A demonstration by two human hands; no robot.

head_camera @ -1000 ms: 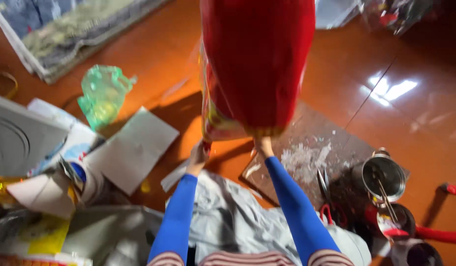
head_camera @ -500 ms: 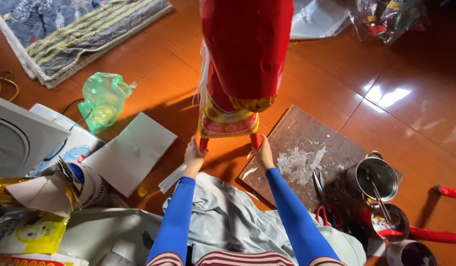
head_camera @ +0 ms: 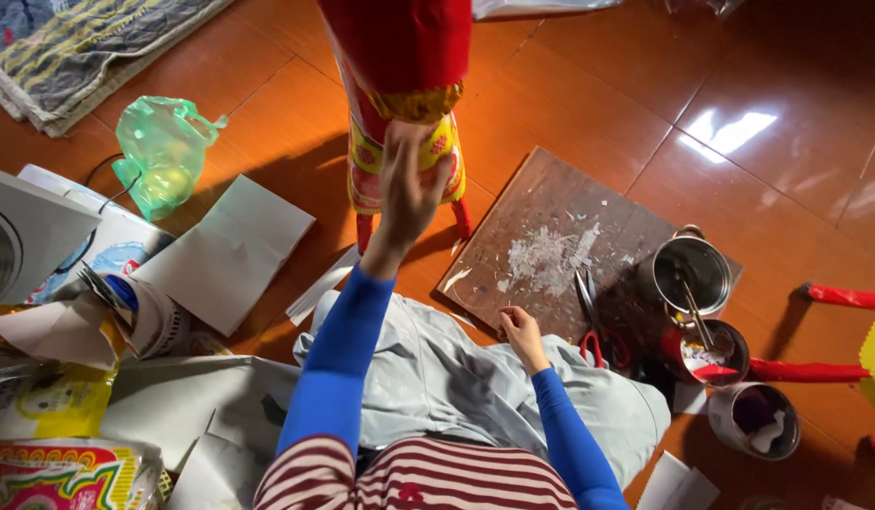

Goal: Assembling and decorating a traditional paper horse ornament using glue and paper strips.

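Note:
A tall red paper figure with a yellow patterned band and thin red legs stands on the orange floor in front of me. My left hand is raised and grips its lower body at the yellow band. My right hand is low, apart from the figure, with fingers curled at the near edge of a worn wooden board. Whether it pinches anything is too small to tell. Red-handled scissors lie on the board just right of that hand.
Three metal pots with glue and sticks stand right of the board. A red paper frame lies at far right. White card sheets, a green plastic bag, paper rolls and a rug are at left.
My right hand let go of the figure and dropped to the board's edge. My left hand moved up from the legs to the yellow band. The view tilted so less of the figure fills it.

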